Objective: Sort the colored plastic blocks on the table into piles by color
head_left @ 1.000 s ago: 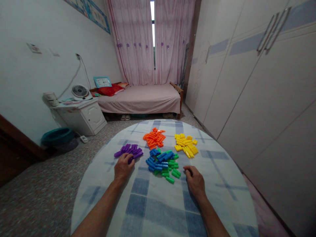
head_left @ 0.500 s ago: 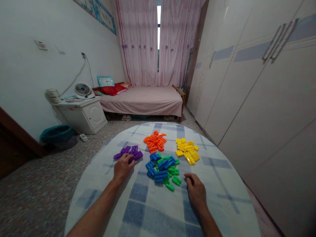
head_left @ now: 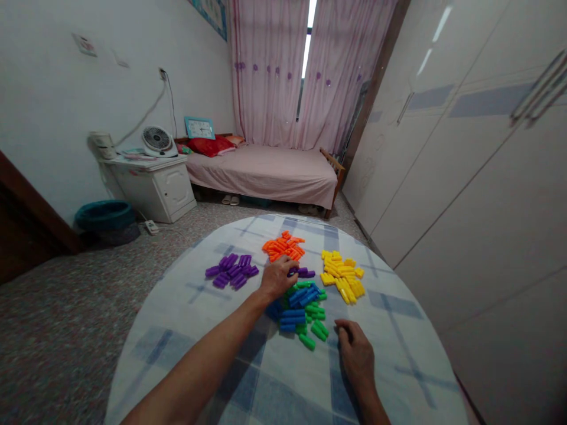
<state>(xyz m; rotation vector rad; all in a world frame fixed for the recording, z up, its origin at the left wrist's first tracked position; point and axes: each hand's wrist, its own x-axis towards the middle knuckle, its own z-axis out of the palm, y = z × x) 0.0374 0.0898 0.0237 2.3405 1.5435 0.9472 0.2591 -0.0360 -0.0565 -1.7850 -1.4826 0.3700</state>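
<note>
My left hand is closed on purple plastic blocks, which stick out to the right of its fingertips. It hovers between the orange blocks and the heap of blue blocks and green blocks, hiding part of both. To its left lies a loose pile of purple blocks. My right hand rests on the table just right of the green blocks, fingers loosely bent, a gap by the thumb, nothing visible in it. Yellow blocks lie beyond it.
The blocks lie on a round table with a blue-and-white checked cloth. Past it stand a bed, a white cabinet with a fan, and a teal-lined bin. A tall wardrobe runs along the right.
My left hand has moved right from the purple pile, carrying purple blocks over between the orange pile and the blue-green heap. My right hand stays in about the same place. The view has tilted slightly.
</note>
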